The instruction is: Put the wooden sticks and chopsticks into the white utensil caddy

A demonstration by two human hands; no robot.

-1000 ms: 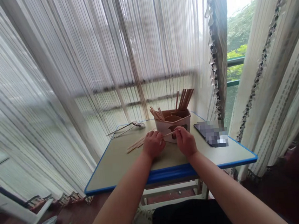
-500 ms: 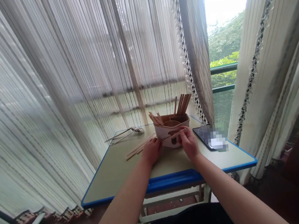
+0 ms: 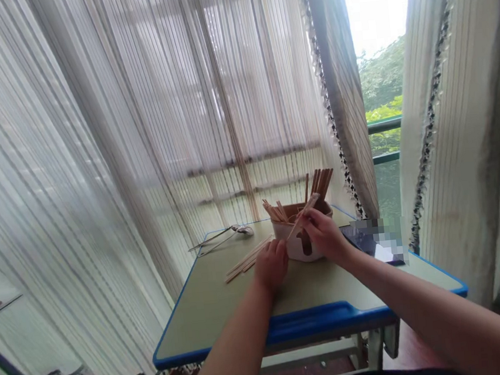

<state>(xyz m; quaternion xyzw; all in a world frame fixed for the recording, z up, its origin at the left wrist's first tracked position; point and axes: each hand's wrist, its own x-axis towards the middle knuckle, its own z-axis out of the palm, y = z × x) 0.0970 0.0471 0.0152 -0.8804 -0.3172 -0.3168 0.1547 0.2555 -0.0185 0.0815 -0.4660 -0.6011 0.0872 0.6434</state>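
A white holder (image 3: 291, 243) with wooden compartments stands on the small blue-edged table (image 3: 290, 325). Dark chopsticks (image 3: 320, 182) and lighter ones (image 3: 274, 210) stick up out of it. My right hand (image 3: 325, 234) pinches a light wooden chopstick (image 3: 302, 215) and holds it slanted in front of the holder's rim. My left hand (image 3: 271, 263) rests curled on the table just left of the holder, its fingertips by the near ends of several loose chopsticks (image 3: 246, 260) that lie on the tabletop.
Metal spoons (image 3: 223, 237) lie at the table's far left. A phone (image 3: 373, 243) lies right of the holder. Striped sheer curtains (image 3: 138, 133) hang close behind and left of the table, with a window gap and railing (image 3: 383, 124) at right.
My right hand has lifted the chopstick from low on the holder's front up to its rim. My left hand let go of it and stays on the table. The view shifted left.
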